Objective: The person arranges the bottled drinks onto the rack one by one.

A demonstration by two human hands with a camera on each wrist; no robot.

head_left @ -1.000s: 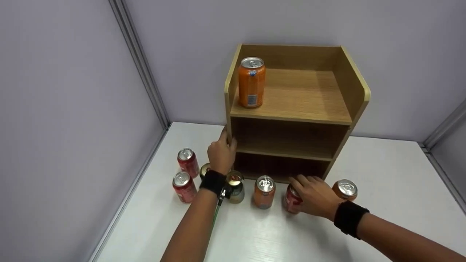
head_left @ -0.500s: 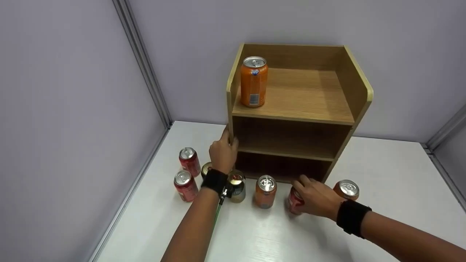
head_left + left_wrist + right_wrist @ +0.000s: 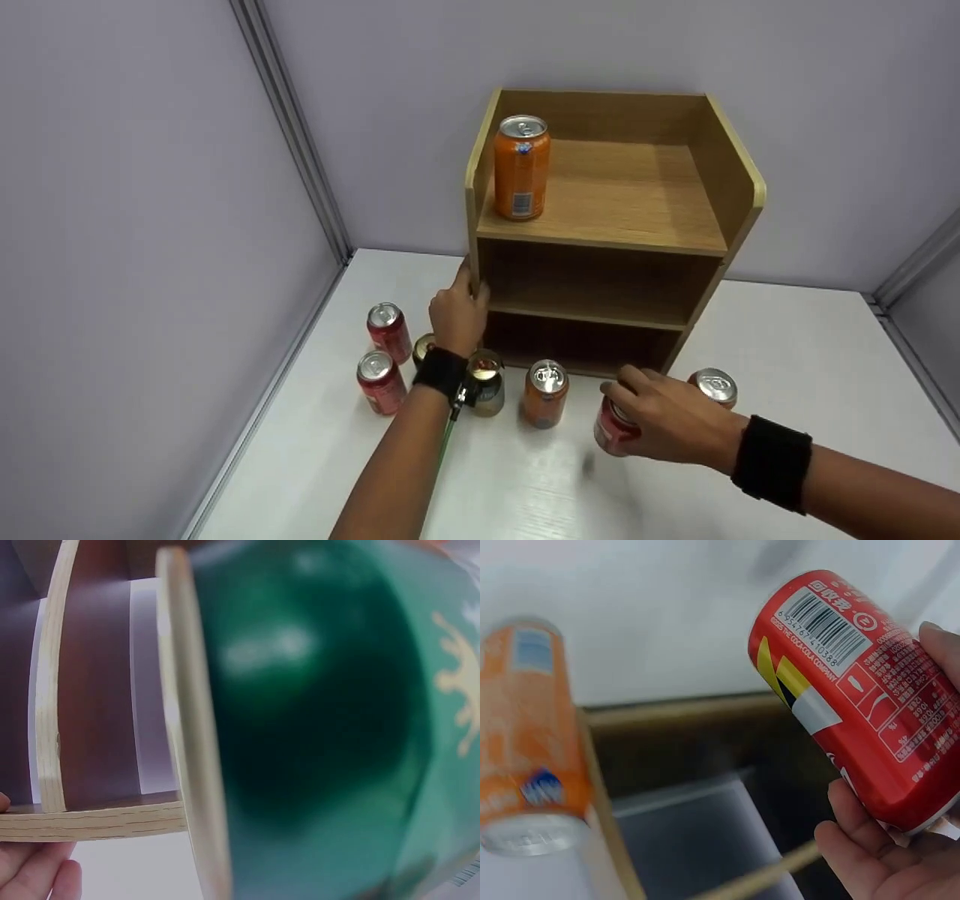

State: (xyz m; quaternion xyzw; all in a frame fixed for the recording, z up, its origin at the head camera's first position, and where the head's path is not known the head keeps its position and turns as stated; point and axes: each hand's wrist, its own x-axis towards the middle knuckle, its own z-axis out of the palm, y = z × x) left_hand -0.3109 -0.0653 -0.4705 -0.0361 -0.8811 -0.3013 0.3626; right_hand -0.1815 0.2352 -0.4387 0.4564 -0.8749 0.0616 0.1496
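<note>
My left hand [image 3: 457, 319] grips the left side panel of a small wooden shelf [image 3: 600, 244], its fingers on the panel's outside. In the left wrist view a few fingertips [image 3: 41, 874] show at the panel's edge. My right hand [image 3: 675, 416] holds a red Coca-Cola can [image 3: 616, 429] in front of the shelf's lower right corner. Raised slightly off the white table, that can shows its barcode side in the right wrist view, with fingers [image 3: 862, 840] around its top end. An orange soda can [image 3: 521, 169] stands on the top board at the left.
Near the shelf's front stand a green-and-gold can [image 3: 487, 390] and an orange can [image 3: 545, 396]. Another orange can [image 3: 714, 387] is beyond my right hand. Two red cans [image 3: 382, 384] stand at the left. A gold-topped can [image 3: 423, 346] is partly hidden by my left wrist.
My right hand has lifted the red can off the table and drawn it slightly right and toward me. The left hand keeps its grip on the panel.
</note>
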